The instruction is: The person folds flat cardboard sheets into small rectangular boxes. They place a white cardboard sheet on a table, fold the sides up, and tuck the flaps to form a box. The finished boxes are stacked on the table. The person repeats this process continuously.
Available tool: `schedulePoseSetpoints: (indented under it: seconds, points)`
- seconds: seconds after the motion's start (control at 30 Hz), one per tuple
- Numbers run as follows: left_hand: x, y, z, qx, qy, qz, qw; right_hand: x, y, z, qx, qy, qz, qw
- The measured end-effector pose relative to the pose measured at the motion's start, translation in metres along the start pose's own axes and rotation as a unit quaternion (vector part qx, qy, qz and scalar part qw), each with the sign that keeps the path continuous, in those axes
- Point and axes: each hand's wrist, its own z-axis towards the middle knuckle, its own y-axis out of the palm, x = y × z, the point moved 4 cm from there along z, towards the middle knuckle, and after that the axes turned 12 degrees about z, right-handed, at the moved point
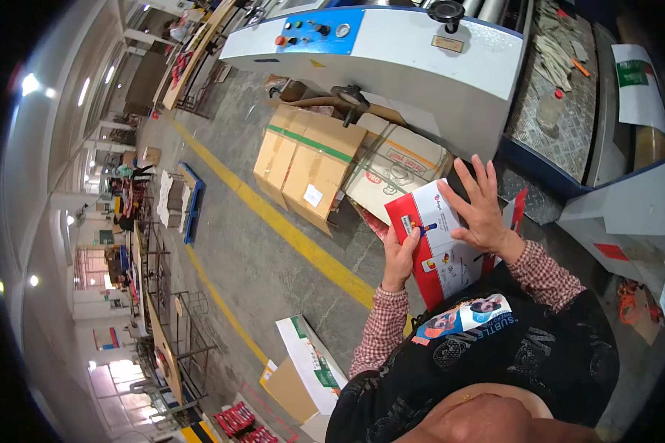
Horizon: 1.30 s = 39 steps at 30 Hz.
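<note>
A red and white printed cardboard carton (451, 275) is held in front of my body, its printed panel facing up. My left hand (399, 260) grips the carton's left edge, with the thumb lying on the printed face. Over the upper right part of the panel, my right hand (482, 210) is spread with its fingers apart. Whether its palm presses on the carton or hovers just above cannot be made out. A red flap (519, 210) shows beyond my right wrist. The fingers under the carton on the left are hidden.
Just ahead stand a brown carton (303, 159) with green tape and a strapped printed box (395, 166). Behind them is a machine with a blue control panel (318, 31). A metal tread plate (561, 111) with a bottle lies right. Cardboard (314, 365) sits at lower left.
</note>
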Motion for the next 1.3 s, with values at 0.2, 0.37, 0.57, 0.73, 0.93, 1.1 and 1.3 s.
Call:
schedulePoseSetpoints:
  seconds: [0.2,0.37,0.57,0.73,0.93,1.1,1.3]
  points:
    - [0.006,-0.007,-0.014,0.015,0.011,-0.024,1.000,-0.017,-0.002,0.013,0.003,-0.022,0.005,1.000]
    - [0.009,-0.021,-0.030,0.046,0.015,-0.023,0.999,-0.032,0.001,0.026,-0.008,-0.037,0.020,0.999]
    - [0.008,-0.033,-0.041,0.068,0.028,-0.022,0.997,-0.046,0.011,0.028,-0.017,-0.066,0.007,0.998]
    - [0.021,-0.033,-0.040,0.082,0.027,-0.063,0.994,-0.049,0.014,0.036,-0.032,-0.107,0.012,0.994]
    - [0.034,-0.034,-0.040,0.130,0.026,-0.067,0.989,-0.047,0.015,0.063,-0.058,-0.123,0.050,0.990]
    - [0.049,-0.041,-0.041,0.178,0.030,-0.065,0.981,-0.053,0.020,0.087,-0.071,-0.158,0.076,0.982]
    - [0.056,-0.054,-0.053,0.242,0.029,-0.061,0.968,-0.058,0.035,0.109,-0.095,-0.198,0.120,0.968]
